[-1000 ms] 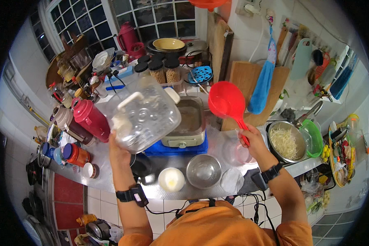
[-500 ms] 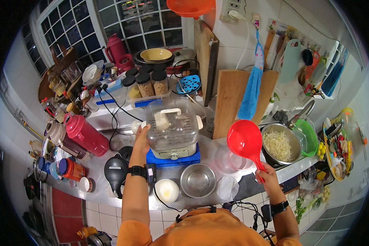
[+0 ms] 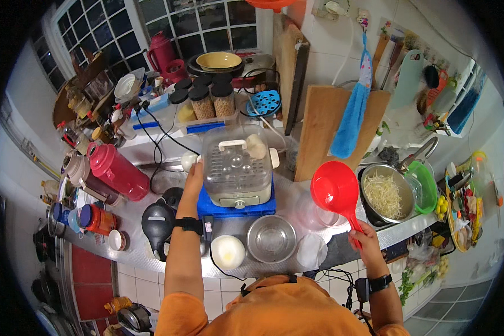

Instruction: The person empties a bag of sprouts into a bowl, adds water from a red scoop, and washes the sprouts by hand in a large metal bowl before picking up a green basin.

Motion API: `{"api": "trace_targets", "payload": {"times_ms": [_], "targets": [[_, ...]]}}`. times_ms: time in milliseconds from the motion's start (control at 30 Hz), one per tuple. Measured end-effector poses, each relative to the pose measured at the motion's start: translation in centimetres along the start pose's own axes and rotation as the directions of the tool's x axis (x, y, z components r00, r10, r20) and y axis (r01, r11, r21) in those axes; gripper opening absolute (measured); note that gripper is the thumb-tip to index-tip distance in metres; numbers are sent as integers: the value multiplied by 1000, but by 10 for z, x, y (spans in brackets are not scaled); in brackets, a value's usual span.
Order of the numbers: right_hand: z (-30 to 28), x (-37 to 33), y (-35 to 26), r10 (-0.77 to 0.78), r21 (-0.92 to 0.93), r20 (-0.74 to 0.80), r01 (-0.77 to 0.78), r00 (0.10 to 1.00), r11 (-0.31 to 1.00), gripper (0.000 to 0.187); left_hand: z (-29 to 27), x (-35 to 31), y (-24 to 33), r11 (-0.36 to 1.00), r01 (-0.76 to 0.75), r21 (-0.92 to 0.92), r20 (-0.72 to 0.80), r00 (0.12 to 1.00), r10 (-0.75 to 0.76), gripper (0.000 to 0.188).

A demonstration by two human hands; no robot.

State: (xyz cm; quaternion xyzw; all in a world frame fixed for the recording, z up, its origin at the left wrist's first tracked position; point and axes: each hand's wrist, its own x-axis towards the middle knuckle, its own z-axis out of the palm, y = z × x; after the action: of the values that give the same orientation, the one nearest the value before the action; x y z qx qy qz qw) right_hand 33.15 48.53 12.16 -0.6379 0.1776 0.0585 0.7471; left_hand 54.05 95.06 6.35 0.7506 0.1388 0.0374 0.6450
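Note:
My left hand [image 3: 194, 178] is closed at the left side handle of an electric steamer [image 3: 241, 197]; its fingertips are partly hidden. The steamer has a pale base and a clear plastic box-shaped top [image 3: 229, 173] with a white handle. A pale patch shows in the clear top, and I cannot tell what it is. Beneath the steamer lies a blue flat stand [image 3: 266, 207]. My right hand [image 3: 365, 242] grips the handle of a red ladle-shaped water scoop [image 3: 335, 187], held above the counter with its bowl pointing away from me.
A metal bowl [image 3: 271, 255], a white bowl [image 3: 228, 260] and a black kettle-like pot [image 3: 158, 224] stand near the counter's front edge. Right of the scoop is a pot of bean sprouts [image 3: 382, 193] beside a green basket [image 3: 423, 193]. Thermoses [image 3: 117, 171] stand at left; cutting boards [image 3: 319, 131] lean behind.
The view has tilted slightly, so the counter sits higher. The pale patch in the clear top has shifted right. My hands keep hold of the steamer and the scoop.

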Motion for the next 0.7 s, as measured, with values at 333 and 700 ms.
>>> {"api": "trace_targets", "payload": {"times_ms": [333,700], "targets": [[-10,12,-25,-94,28,30,93,995,995,30,58,-107,-77,917,-81,391,-48,993,108,36],[-34,15,-48,-107,-77,151,119,983,990,29,92,-98,-68,730,50,682,-22,999,-48,49]]}}
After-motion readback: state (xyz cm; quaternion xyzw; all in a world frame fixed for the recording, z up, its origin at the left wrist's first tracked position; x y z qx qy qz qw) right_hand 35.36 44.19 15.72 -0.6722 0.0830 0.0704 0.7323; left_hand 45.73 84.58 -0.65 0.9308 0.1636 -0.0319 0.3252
